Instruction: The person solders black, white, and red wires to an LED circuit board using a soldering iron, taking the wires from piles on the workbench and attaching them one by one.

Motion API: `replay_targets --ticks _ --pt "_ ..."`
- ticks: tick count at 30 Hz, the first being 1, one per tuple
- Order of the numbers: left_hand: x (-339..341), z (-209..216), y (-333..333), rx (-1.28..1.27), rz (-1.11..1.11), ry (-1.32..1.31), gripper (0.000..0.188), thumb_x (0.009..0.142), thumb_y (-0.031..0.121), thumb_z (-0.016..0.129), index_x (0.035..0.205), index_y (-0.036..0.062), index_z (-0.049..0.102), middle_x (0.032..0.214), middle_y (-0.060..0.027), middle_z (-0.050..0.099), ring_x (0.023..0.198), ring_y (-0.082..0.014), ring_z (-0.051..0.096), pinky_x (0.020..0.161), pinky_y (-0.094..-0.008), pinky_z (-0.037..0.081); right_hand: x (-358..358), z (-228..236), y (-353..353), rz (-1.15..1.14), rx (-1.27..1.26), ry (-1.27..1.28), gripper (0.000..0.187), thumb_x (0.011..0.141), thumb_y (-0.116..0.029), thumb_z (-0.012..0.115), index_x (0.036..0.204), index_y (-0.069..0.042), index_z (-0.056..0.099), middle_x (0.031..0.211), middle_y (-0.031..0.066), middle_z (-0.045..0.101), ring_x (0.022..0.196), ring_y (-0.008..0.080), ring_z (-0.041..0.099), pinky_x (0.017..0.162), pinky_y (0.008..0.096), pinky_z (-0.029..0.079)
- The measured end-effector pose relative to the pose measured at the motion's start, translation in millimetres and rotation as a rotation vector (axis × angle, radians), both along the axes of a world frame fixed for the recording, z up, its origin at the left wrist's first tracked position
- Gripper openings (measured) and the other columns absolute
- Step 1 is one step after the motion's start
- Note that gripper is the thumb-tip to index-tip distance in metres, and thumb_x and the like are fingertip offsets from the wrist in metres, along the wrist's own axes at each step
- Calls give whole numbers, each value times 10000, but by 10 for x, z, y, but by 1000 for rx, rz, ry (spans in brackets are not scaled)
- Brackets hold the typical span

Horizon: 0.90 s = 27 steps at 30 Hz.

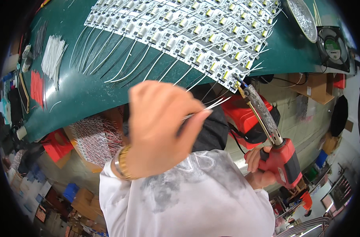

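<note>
A sheet of white circuit boards (180, 29) lies on the green table (85, 96), with rows of components and many thin white and black wires sticking out. In front of its near edge, my left hand (166, 122) is closed, pinching white wires (217, 103) between thumb and fingers; motion smears it slightly. My right hand (261, 168) grips the red and black handle of a soldering gun (284, 164). The gun's metal barrel points up and away, and its tip meets the near right corner of the boards. Whether the tip touches a pad I cannot tell.
Bundles of white wires (53, 59), red wires (37, 87) and black wires (39, 39) lie at the table's left. A metal dish (302, 19) and a small black fan (333, 48) stand at the right. Below the table edge is a red stool (243, 112). Another person (306, 201) is far off.
</note>
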<state>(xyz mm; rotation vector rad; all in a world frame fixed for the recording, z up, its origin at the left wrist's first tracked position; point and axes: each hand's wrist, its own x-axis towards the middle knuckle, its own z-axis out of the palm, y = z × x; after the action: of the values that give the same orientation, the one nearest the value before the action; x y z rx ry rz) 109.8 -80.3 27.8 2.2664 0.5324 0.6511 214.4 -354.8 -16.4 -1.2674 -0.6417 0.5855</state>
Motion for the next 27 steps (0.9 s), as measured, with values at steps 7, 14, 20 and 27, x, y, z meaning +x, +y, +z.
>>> replay_targets --ticks 7,14,20,27 --pt "170 -319 -163 101 54 -28 167 688 -19 738 745 70 608 732 -42 580 724 -225 553 784 -352 351 -14 116 -36 11 -131 -57 854 794 -709 584 1219 23 467 518 -9 474 414 129 456 438 279 358" --pt "140 -324 -159 108 59 -24 174 681 -20 742 741 64 602 724 -40 567 722 -226 550 778 -348 352 184 76 -206 263 -306 76 104 600 -4 506 690 -53 526 643 55 554 573 192 545 575 311 425" --pt "135 -303 -152 108 64 -19 177 677 -22 743 735 63 598 723 -39 566 723 -226 549 776 -349 355 183 124 -150 226 -356 45 66 579 -13 492 623 -61 505 618 41 532 559 168 526 568 291 419" --pt "143 -305 -144 102 62 -15 176 679 -22 742 731 64 597 721 -38 569 727 -225 551 781 -346 359 176 91 -104 328 -236 188 115 690 -44 518 584 -73 482 621 37 533 561 157 528 547 268 397"
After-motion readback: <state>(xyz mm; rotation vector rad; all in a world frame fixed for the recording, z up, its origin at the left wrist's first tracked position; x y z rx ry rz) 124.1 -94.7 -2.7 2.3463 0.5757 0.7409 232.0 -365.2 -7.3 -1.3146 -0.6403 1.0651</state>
